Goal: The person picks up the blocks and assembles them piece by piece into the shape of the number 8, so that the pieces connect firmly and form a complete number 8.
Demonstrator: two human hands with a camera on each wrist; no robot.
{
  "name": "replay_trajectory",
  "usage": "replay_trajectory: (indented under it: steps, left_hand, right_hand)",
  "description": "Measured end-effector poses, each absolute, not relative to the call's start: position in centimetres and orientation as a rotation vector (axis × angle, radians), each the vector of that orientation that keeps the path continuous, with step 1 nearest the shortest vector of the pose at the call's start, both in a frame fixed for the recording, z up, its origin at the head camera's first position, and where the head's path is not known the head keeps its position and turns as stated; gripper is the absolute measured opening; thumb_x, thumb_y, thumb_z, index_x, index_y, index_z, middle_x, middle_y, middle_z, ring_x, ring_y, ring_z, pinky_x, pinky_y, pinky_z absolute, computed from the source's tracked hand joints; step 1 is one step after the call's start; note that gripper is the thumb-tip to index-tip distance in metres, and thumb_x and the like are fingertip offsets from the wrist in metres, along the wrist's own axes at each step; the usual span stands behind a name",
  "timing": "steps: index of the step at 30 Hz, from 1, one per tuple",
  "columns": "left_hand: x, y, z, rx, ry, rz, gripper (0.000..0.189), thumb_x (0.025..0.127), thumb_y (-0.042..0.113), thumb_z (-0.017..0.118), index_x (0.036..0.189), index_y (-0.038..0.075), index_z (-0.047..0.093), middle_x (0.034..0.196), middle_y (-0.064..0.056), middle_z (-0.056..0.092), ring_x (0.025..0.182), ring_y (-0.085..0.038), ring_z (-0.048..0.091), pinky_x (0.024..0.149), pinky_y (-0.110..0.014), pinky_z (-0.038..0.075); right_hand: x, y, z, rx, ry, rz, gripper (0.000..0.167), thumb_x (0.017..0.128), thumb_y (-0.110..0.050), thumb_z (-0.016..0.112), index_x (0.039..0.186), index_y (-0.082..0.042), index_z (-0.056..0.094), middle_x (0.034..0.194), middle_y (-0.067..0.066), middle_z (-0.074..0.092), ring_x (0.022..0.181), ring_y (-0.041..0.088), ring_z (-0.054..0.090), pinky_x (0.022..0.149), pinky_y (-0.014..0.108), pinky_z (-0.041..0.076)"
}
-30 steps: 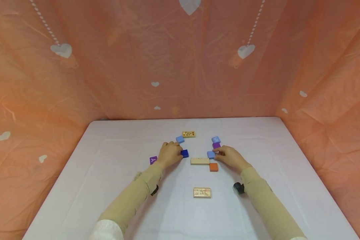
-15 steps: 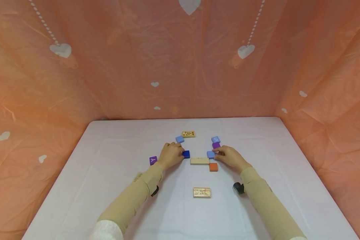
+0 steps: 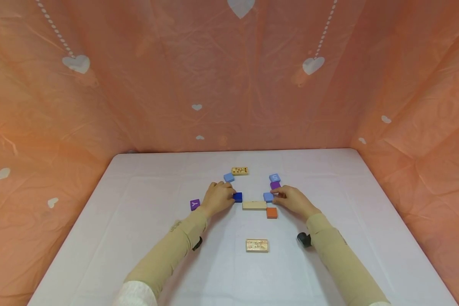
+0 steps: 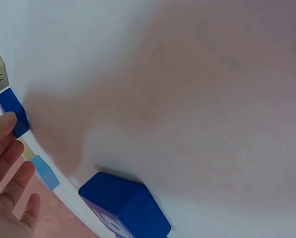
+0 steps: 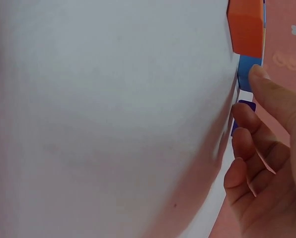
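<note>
My left hand pinches a small dark blue block between thumb and fingers, just left of a long cream block. In the left wrist view, the thumb lies on that dark blue block while the other fingers spread loosely. Across from it, my right hand has thumb and index finger at either side of a light blue block, behind the cream block's right end. The right wrist view has the thumb against the blue block. An orange block sits at the cream block's near right corner.
Behind the right hand lie a purple block and a lettered light blue block. A light blue block and a gold block are at the back. Purple Y block lies left; another gold block lies in front.
My left hand has slid the dark blue block slightly right, towards the cream block, and turned it a little straighter. My right hand has stayed at the light blue block.
</note>
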State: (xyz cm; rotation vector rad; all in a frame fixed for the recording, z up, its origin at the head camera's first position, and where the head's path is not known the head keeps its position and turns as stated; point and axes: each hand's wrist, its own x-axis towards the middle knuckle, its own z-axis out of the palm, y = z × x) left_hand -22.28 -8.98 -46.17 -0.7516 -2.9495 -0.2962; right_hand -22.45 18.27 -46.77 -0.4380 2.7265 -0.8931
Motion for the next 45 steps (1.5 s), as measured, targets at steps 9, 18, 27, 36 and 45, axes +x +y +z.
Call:
replay_trajectory:
  steps: [9,18,27,36,45]
  left_hand:
    - [-22.2,-9.0,-46.3,-0.759,-2.986,-0.305,0.022,0.082,0.022,0.069,0.102,0.014,0.072,0.098,0.000,0.068,0.091,-0.018,0.058,0.087,-0.040,0.042]
    - [-22.3,-9.0,-46.3,-0.767,-2.970,-0.309,0.023,0.082,0.022,0.069,0.102,0.014,0.072,0.098,0.000,0.067,0.091,-0.019,0.058,0.087,-0.040,0.042]
    - [-22.3,-9.1,-46.4,-0.789,-2.944,-0.288,0.024,0.080,0.023,0.069,0.102,0.014,0.070,0.098,-0.001,0.066,0.091,-0.020,0.058,0.086,-0.041,0.043]
    - [-22.0,-9.2,-46.1,-0.801,-2.940,-0.340,0.025,0.080,0.021,0.069,0.103,0.012,0.070,0.098,-0.003,0.066,0.092,-0.021,0.057,0.087,-0.041,0.043]
    - [-21.2,-9.8,-45.5,-0.771,-2.902,-0.405,0.025,0.079,0.024,0.071,0.103,0.014,0.070,0.100,-0.002,0.067,0.094,-0.021,0.059,0.088,-0.043,0.043]
  right_hand:
    - [-22.3,18.2,-46.8,-0.419,2.719,-0.898,0.037,0.087,-0.023,0.064,0.122,-0.011,0.061,0.097,0.005,0.062,0.088,0.019,0.051,0.086,0.038,0.046]
    - [-22.2,18.2,-46.6,-0.410,2.710,-0.911,0.037,0.088,-0.024,0.064,0.123,-0.011,0.061,0.098,0.005,0.061,0.088,0.019,0.052,0.086,0.038,0.047]
    - [-22.2,18.2,-46.8,-0.416,2.714,-0.919,0.037,0.088,-0.023,0.064,0.122,-0.011,0.061,0.096,0.005,0.061,0.087,0.019,0.051,0.084,0.036,0.046]
    - [-22.2,18.3,-46.8,-0.428,2.721,-0.915,0.037,0.087,-0.022,0.064,0.122,-0.011,0.061,0.096,0.005,0.061,0.086,0.019,0.051,0.084,0.037,0.046]
    - [-22.3,18.2,-46.8,-0.419,2.725,-0.904,0.036,0.088,-0.022,0.064,0.122,-0.011,0.061,0.098,0.006,0.061,0.087,0.019,0.052,0.086,0.039,0.047]
